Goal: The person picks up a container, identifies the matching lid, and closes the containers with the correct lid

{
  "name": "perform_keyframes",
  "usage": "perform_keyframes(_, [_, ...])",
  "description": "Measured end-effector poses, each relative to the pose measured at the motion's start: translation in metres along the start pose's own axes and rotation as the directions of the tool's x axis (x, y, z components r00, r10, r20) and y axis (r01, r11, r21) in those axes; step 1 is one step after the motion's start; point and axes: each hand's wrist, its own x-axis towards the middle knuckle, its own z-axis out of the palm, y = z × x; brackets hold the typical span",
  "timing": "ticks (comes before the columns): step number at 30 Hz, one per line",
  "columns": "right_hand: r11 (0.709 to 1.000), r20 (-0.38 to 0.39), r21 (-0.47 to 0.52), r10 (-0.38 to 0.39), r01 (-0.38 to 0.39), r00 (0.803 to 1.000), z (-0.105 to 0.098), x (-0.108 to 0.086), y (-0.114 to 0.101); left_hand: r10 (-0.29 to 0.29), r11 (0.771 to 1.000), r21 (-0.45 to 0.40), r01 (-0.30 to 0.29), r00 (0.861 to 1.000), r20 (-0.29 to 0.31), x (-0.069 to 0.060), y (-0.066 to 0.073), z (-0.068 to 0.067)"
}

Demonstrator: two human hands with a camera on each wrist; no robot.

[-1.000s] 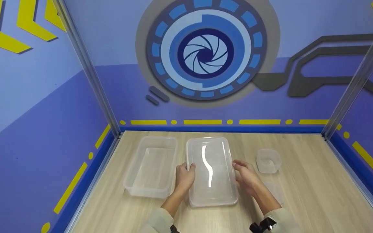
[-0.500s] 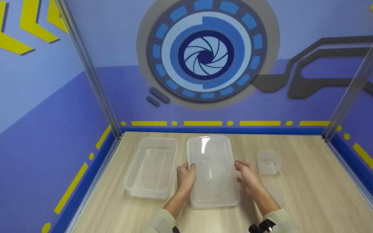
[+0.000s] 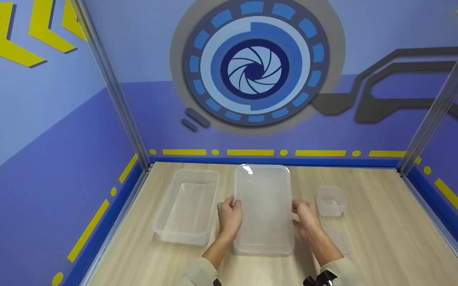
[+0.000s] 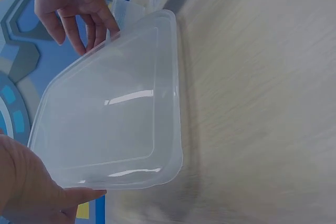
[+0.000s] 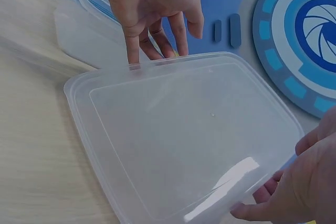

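Note:
A large translucent rectangular lid [image 3: 264, 210] is held between both hands, tilted, with its far edge raised. My left hand [image 3: 229, 218] grips the left edge; in the left wrist view its thumb [image 4: 84, 195] lies along the rim of the lid [image 4: 105, 108]. At the right edge, my right hand [image 3: 307, 216] pinches the rim with thumb and fingers, also visible in the right wrist view as the hand [image 5: 299, 182] at the lower right of the lid [image 5: 178, 129]. What lies directly beneath the lid is hidden.
A large translucent open container [image 3: 187, 234] stands left of the lid. To the right are a small translucent container [image 3: 331, 202] and, nearer the front, a small flat lid [image 3: 338, 240] partly behind the right forearm. Walls and metal posts [image 3: 439, 99] border the wooden table [image 3: 392, 230].
The large lid has tilted, its far edge rising and shifting slightly right. My right hand has closed from spread fingers onto its right edge; my left hand has kept its grip.

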Motion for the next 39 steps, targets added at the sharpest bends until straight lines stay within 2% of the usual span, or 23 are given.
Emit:
perform_keyframes(7, [1.0,0.002,-0.026,-0.01,0.01,1.0,-0.001,-0.005,-0.007,0.067,0.998,0.01,-0.066,0.995,-0.07,-0.001,-0.001,0.004])
perform_keyframes(11, [0.996,0.023,-0.084,-0.024,0.025,0.999,-0.002,-0.005,-0.015,0.095,0.995,0.012,-0.094,0.991,-0.092,0.0,-0.002,0.004])
perform_keyframes(14, [0.988,0.044,-0.149,-0.033,0.039,0.998,-0.004,-0.005,-0.019,0.088,0.996,0.011,-0.087,0.993,-0.083,0.001,-0.001,0.004])
perform_keyframes(17, [0.984,0.063,-0.174,-0.029,0.04,0.998,-0.005,-0.004,-0.021,0.077,0.997,0.015,-0.077,0.994,-0.075,0.002,0.0,0.002])
perform_keyframes(23, [0.983,0.097,-0.178,-0.034,0.051,0.995,-0.006,-0.006,-0.019,0.064,0.998,0.02,-0.063,0.996,-0.067,0.002,0.0,0.0])
perform_keyframes(26, [0.982,0.109,-0.18,-0.039,0.058,0.993,-0.007,-0.006,-0.018,0.076,0.997,0.031,-0.074,0.995,-0.07,0.002,0.001,0.0])
perform_keyframes(31, [0.983,0.109,-0.172,-0.039,0.057,0.993,-0.009,-0.007,-0.017,0.102,0.994,0.032,-0.1,0.991,-0.084,0.002,0.001,0.0])
perform_keyframes(39, [0.986,0.108,-0.159,-0.042,0.059,0.993,-0.009,-0.009,-0.019,0.098,0.995,0.016,-0.097,0.993,-0.067,-0.001,0.003,-0.001])
